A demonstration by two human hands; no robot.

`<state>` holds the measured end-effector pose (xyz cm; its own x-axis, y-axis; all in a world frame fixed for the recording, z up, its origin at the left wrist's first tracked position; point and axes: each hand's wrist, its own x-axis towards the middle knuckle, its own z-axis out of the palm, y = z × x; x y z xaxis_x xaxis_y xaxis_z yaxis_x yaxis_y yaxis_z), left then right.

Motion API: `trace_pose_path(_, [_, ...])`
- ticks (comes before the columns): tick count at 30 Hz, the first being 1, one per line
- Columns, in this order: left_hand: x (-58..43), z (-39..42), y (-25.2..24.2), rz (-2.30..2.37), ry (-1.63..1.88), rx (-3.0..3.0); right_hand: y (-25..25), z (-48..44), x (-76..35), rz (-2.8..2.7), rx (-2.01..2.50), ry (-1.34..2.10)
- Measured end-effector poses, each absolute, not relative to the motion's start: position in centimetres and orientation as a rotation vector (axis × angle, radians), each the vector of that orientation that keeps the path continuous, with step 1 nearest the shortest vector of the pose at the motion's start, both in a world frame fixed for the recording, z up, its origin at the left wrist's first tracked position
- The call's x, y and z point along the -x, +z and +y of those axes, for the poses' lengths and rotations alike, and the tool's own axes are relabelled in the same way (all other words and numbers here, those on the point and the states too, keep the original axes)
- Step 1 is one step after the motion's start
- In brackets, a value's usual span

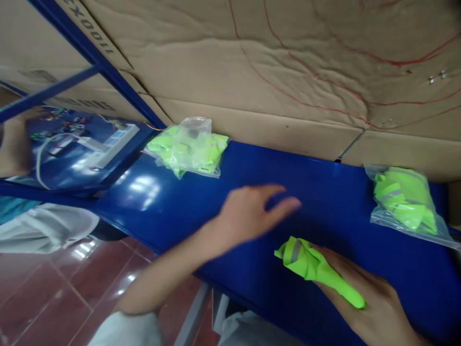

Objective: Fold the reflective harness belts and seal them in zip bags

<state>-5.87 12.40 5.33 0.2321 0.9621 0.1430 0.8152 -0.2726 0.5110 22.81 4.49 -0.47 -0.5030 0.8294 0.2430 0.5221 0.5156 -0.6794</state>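
Observation:
My right hand (374, 298) grips a folded neon-yellow piece of fabric with a grey reflective stripe (309, 262), low over the blue tabletop (259, 254). The bundle sticks out beyond the fingers toward the left. Farther up the table is my left hand (252, 211), thumb and fingers apart with nothing between them, slightly blurred. Behind it lies a clear plastic bag (190, 149) with similar neon-yellow fabric inside. To the right, a second clear bag (406, 202) holds more of this striped fabric.
Cardboard panels (288, 120) with red cord stand along the table's back edge. A blue metal frame (122, 91) divides off the left table, which bears a white power strip (115, 144), a cable and small parts. Another person's arm (16, 146) rests there.

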Motion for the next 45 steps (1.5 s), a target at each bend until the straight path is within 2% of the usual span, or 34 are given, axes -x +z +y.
trace_pose_path(3, [13.3, 16.8, 5.9, 2.587, 0.645, -1.949, -0.3, 4.9, -23.1, -2.157, 1.111, 0.754])
trace_pose_path(5, [17.3, 18.8, 5.5, 2.723, 0.605, -1.782, -0.1, 5.2, -23.1, -2.118, 1.123, 0.766])
trace_pose_path(9, [18.8, 18.7, 3.9, 2.45, 0.41, -2.012, 0.3, 5.8, -22.7, -1.995, 1.184, 0.853])
trace_pose_path(13, [13.0, 14.3, 2.3, 1.564, 0.287, -2.537, 0.6, 6.7, -23.2, -1.834, 1.365, 0.934])
trace_pose_path(17, [6.5, 10.0, 1.6, 1.113, 0.141, -2.652, 1.4, 7.7, -25.9, -1.624, 1.55, 0.897])
trace_pose_path(23, [1.8, 9.2, 2.8, 1.12, 0.266, -2.869, 2.6, 8.2, -28.3, -1.419, 1.631, 0.934])
trace_pose_path(28, [0.0, 10.4, 3.9, 0.958, 0.267, -3.027, 3.0, 8.1, -27.9, -1.303, 1.577, 1.224])
trace_pose_path(35, [0.9, 10.4, 2.8, 0.754, 0.29, -3.074, 2.7, 8.6, -28.0, -0.852, 1.415, 1.745])
trace_pose_path(45, [0.4, 8.9, 2.6, 0.719, 0.75, -2.859, 2.7, 8.9, -27.4, -0.726, 1.386, 2.043])
